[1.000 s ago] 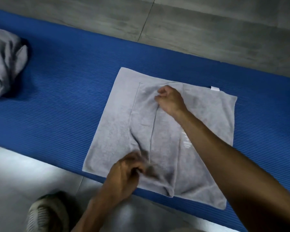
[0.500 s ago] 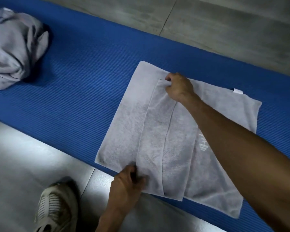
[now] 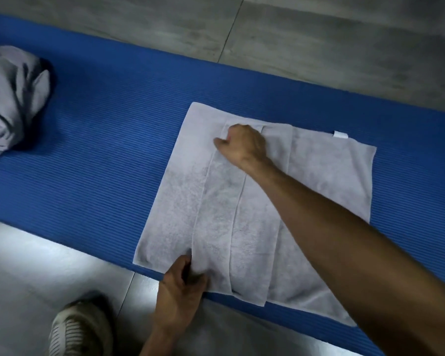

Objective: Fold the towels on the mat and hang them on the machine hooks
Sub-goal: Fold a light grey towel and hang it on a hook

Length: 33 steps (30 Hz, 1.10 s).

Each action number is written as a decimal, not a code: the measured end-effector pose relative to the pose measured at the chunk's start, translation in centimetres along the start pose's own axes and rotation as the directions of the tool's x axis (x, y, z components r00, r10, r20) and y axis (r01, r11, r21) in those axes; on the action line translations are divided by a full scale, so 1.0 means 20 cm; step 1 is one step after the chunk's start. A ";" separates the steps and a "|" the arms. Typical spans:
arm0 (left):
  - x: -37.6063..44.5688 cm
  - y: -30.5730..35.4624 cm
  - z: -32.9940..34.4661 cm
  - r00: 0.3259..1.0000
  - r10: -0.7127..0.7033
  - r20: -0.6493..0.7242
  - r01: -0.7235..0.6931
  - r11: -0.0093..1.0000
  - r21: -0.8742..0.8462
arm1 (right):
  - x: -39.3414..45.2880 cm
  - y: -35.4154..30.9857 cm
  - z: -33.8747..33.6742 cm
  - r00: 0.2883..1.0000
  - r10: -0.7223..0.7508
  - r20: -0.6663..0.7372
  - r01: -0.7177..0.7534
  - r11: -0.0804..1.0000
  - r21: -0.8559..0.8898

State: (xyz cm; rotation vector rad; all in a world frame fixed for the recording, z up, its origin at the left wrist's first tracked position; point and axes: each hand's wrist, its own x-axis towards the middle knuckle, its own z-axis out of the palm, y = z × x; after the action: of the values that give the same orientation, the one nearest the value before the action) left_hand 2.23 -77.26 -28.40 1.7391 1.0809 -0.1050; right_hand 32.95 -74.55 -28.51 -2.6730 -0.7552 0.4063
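One blue ribbed mat (image 3: 108, 140) is lying across the grey tiled floor (image 3: 306, 39), running from the left edge to the right edge of the head view. Two grey towels are resting on it. The first, the flat towel (image 3: 326, 176), is lying spread at centre right with one panel doubled over toward the middle, its near edge overhanging the mat's front border. The second, the crumpled towel (image 3: 10, 98), is sitting bunched at the far left, well apart from the first. Two hands are working the flat towel: the right hand (image 3: 244, 145) is pinching the far end of the folded panel, and the left hand (image 3: 180, 286) is gripping its near end. One shoe (image 3: 80, 330) is standing on the floor at lower left. One white tag (image 3: 340, 135) is projecting from the flat towel's far edge.
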 end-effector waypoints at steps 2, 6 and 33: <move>-0.02 0.03 0.02 0.998 0.059 0.020 -0.060 0.998 0.022 | -0.03 -0.04 0.03 0.999 0.006 0.049 -0.003 0.998 -0.063; -0.07 0.08 0.05 0.988 0.157 -0.005 -0.156 0.984 0.088 | -0.08 -0.09 0.03 0.999 0.026 0.028 -0.024 0.996 -0.084; 0.08 0.28 0.45 0.713 0.618 0.330 -0.698 0.670 0.253 | -0.35 1.22 -0.41 0.684 0.718 0.129 -0.526 0.363 0.769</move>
State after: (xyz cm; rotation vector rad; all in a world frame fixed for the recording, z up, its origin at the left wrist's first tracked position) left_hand 10.71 -83.78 -29.39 2.3021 0.2058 -0.0326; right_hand 41.10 -99.88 -29.28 -1.9690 0.5290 0.4400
